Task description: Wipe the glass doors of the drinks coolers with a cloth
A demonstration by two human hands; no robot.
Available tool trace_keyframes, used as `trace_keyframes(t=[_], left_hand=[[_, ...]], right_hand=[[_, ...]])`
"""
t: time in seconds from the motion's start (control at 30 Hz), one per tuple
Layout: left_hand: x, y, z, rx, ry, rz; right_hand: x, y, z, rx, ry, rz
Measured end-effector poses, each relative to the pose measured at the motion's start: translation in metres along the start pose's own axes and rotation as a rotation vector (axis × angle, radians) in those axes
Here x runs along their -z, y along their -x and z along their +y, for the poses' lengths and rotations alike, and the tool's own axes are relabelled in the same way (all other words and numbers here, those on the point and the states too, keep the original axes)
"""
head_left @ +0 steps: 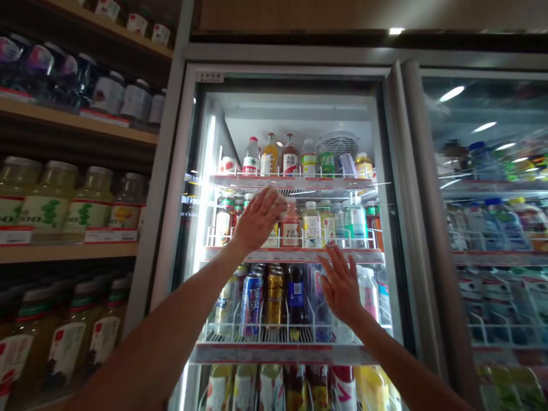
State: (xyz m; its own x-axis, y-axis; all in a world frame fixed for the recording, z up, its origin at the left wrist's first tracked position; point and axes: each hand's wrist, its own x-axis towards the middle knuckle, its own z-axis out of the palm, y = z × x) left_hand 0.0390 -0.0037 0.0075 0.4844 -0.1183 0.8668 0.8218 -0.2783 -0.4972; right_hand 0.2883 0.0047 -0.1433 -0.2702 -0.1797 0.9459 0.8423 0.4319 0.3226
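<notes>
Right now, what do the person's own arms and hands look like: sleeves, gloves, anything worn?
Both arms are bare to the frame's edge, with no sleeves in view. The left hand and right hand wear no gloves, and no watch, bracelet or ring shows on the sides the camera sees.

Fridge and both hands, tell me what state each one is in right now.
Fridge: door open, lit inside.
Left hand: fingers closed round a blurred bottle.
Right hand: open, fingers spread, holding nothing.
Cans: upright, side by side.
</notes>
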Motion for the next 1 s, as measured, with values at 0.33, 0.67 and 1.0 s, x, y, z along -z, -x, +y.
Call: trace_keyframes(t=[0.33,0.67,1.0], left_hand=[[-0.002,-0.025,-0.003,0.018,-0.01,-0.022],[-0.006,-0.029,0.004,-0.006,0.013,-0.026],[-0.02,-0.049,0.017,0.188,0.1,0.106]], right_hand=[[0.003,-0.075,0.009,-0.006,0.048,0.086],[-0.006,-0.091,0.007,0.065,0.031,0.056],[-0.011,-0.139,0.004,0.066,-0.117,0.097]])
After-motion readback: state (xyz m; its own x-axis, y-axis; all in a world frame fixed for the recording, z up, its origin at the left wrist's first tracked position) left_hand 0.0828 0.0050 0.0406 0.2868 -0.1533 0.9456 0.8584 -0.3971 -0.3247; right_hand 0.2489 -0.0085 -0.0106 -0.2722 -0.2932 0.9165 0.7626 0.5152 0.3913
